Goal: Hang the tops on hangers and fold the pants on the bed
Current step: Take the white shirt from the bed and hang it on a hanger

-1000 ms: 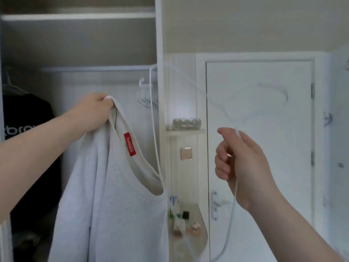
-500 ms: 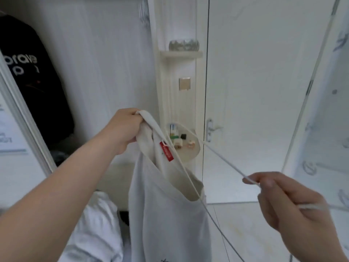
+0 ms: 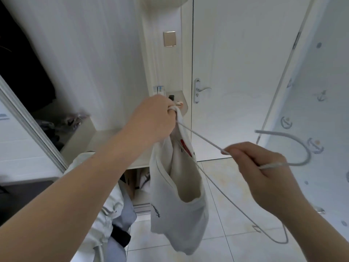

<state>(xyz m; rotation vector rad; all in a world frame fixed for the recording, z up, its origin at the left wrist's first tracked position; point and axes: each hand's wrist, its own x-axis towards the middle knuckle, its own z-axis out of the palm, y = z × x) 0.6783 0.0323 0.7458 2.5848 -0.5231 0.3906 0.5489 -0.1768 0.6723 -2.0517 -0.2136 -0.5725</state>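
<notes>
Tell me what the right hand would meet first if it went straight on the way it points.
Probably the white top, near its collar just below the left hand that grips it. The right hand points up-left along the wire hanger it holds; depth is unclear.

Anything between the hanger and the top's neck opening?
Nothing visible. The right hand holds the hanger by its neck, and one arm of it reaches the collar of the top, which the left hand grips. The neck opening gapes below, with nothing else across it.
</notes>
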